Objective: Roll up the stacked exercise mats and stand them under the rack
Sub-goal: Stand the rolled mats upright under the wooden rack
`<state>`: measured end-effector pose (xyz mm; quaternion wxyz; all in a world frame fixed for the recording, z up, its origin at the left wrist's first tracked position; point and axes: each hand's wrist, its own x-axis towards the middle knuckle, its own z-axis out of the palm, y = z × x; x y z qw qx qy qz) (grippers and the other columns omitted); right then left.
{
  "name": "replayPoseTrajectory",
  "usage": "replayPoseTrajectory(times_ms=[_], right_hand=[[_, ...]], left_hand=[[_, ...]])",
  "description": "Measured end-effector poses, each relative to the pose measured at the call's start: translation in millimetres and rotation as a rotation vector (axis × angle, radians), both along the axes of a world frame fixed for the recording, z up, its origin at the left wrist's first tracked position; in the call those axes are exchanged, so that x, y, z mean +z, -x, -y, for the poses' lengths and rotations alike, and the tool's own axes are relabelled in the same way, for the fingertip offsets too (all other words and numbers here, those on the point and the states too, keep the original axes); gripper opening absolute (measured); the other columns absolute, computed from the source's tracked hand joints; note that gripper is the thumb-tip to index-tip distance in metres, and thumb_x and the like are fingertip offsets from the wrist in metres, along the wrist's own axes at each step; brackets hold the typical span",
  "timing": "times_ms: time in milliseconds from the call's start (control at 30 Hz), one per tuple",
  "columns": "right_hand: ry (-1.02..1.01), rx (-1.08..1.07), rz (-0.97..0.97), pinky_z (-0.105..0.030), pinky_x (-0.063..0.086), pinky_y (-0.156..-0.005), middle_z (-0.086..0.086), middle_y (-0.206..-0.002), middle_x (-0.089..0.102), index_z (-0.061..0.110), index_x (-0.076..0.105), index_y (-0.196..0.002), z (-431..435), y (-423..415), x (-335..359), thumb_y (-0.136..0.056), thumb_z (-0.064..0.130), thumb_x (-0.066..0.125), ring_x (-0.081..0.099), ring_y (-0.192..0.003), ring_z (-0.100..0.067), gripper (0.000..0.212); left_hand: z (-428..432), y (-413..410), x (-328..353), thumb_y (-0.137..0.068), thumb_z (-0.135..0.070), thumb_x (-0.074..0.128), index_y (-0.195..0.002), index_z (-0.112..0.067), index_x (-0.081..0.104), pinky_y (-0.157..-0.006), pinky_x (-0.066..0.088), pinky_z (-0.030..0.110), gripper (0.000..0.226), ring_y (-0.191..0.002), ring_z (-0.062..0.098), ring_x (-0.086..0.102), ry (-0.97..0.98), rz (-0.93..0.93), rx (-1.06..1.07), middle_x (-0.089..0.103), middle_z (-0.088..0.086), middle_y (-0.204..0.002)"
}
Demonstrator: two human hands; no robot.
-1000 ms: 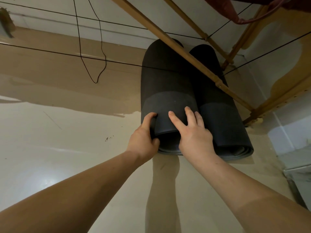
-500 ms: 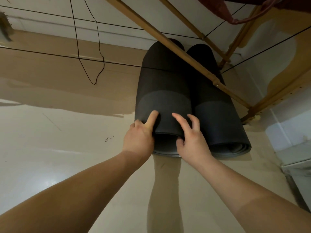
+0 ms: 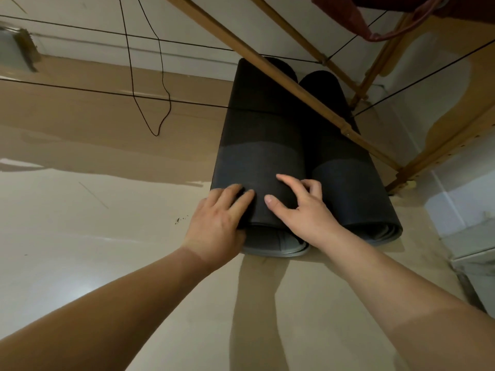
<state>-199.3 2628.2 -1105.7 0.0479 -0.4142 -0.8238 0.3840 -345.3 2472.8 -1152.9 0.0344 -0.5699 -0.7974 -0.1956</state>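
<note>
Two rolled black exercise mats lie side by side and stretch away from me under the wooden rack. Both my hands are on the near end of the left roll. My left hand rests on its left side with the fingers laid over the outer layer; its thumb is hidden. My right hand presses the top of the same roll with thumb and forefinger, the other fingers bent. The right roll touches the left one, and no hand is on it. The grey spiral ends of both rolls face me.
Slanted wooden rails of the rack cross above the rolls, with black cords strung between them and one hanging in a loop. A dark red cloth hangs at the top right. A pale box edge stands at the right. Beige floor spreads to the left.
My left hand has let go of the roll's outer edge and now lies flatter on it. My right thumb has come down onto the roll. The rolls have barely moved.
</note>
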Motion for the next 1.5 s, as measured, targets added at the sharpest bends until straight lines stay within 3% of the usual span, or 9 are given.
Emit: replayPoseTrajectory(times_ms=[233,400,567,733,867,967,1167,1333,1500], right_hand=[[0.04,-0.041,0.073,-0.042,0.046,-0.11,0.014,-0.163,0.004,0.069,0.022,-0.149,12,2,-4,-0.086,0.083,0.053,0.046,-0.138,-0.031,0.071],[0.237,-0.125,-0.145,-0.039,0.049,-0.106,0.018,-0.157,0.017,0.07,0.033,-0.142,20,5,-2,-0.077,0.076,0.075,0.042,-0.138,-0.023,0.078],[0.578,-0.165,-0.319,-0.044,0.055,-0.101,0.013,-0.142,0.055,0.065,0.046,-0.129,32,-2,-17,-0.079,0.056,0.085,0.06,-0.122,-0.013,0.064],[0.248,-0.225,-0.262,-0.039,0.051,-0.1,0.008,-0.147,0.043,0.062,0.046,-0.134,10,-4,12,-0.078,0.066,0.078,0.053,-0.124,-0.016,0.065],[0.135,-0.203,-0.03,-0.035,0.044,-0.09,0.002,-0.151,0.027,0.058,0.035,-0.145,2,-3,24,-0.077,0.079,0.071,0.049,-0.122,-0.027,0.079],[0.083,-0.205,0.067,-0.039,0.047,-0.09,0.0,-0.157,0.025,0.06,0.024,-0.149,5,-6,18,-0.078,0.084,0.063,0.052,-0.126,-0.032,0.085],[0.071,-0.184,0.138,-0.054,0.048,-0.108,-0.003,-0.159,0.035,0.057,0.019,-0.155,5,2,23,-0.074,0.091,0.055,0.049,-0.137,-0.034,0.095],[0.422,-0.288,-0.174,-0.05,0.047,-0.111,0.009,-0.157,0.046,0.049,0.029,-0.158,27,14,2,-0.068,0.078,0.079,0.051,-0.137,-0.024,0.107],[0.572,-0.302,-0.143,-0.039,0.042,-0.101,0.014,-0.143,0.051,0.045,0.04,-0.156,33,23,-14,-0.093,0.065,0.066,0.052,-0.126,-0.015,0.071]], left_hand=[[-1,-6,-10,-0.097,-0.02,0.063,-0.165,-0.042,0.008,-0.101,0.052,0.044,0.09,-0.123,0.033,0.053,0.119,0.406,0.219,0.045,0.01,-0.149],[3,4,4,-0.098,-0.02,0.059,-0.166,-0.033,0.003,-0.074,0.054,0.043,0.089,-0.092,0.033,0.063,0.15,0.064,0.181,0.06,0.012,-0.122],[27,17,28,-0.068,-0.013,0.088,-0.147,-0.022,0.043,-0.044,0.036,0.033,0.091,-0.058,0.035,0.056,0.035,-0.266,0.025,0.063,0.021,-0.093],[15,-14,31,-0.069,-0.02,0.092,-0.139,-0.011,0.052,-0.047,0.049,0.039,0.082,-0.066,0.042,0.064,0.041,-0.42,-0.111,0.066,0.039,-0.111],[1,-37,25,-0.073,-0.023,0.077,-0.149,-0.018,0.053,-0.077,0.06,0.042,0.08,-0.107,0.031,0.062,-0.11,0.011,-0.171,0.062,0.012,-0.142],[11,-27,10,-0.084,-0.026,0.077,-0.166,-0.036,0.017,-0.109,0.05,0.043,0.102,-0.137,0.031,0.049,0.059,0.347,0.055,0.037,0.008,-0.163],[16,-15,-2,-0.098,-0.015,0.056,-0.161,-0.051,-0.015,-0.08,0.046,0.034,0.101,-0.09,0.028,0.058,0.238,0.499,0.138,0.061,0.009,-0.107],[39,14,17,-0.083,-0.006,0.072,-0.162,-0.035,0.034,-0.057,0.04,0.038,0.092,-0.069,0.035,0.052,0.023,0.051,0.105,0.052,0.013,-0.081],[47,13,30,-0.065,-0.002,0.08,-0.142,-0.018,0.062,-0.053,0.045,0.04,0.08,-0.068,0.036,0.054,-0.009,-0.174,0.02,0.058,0.015,-0.08]])
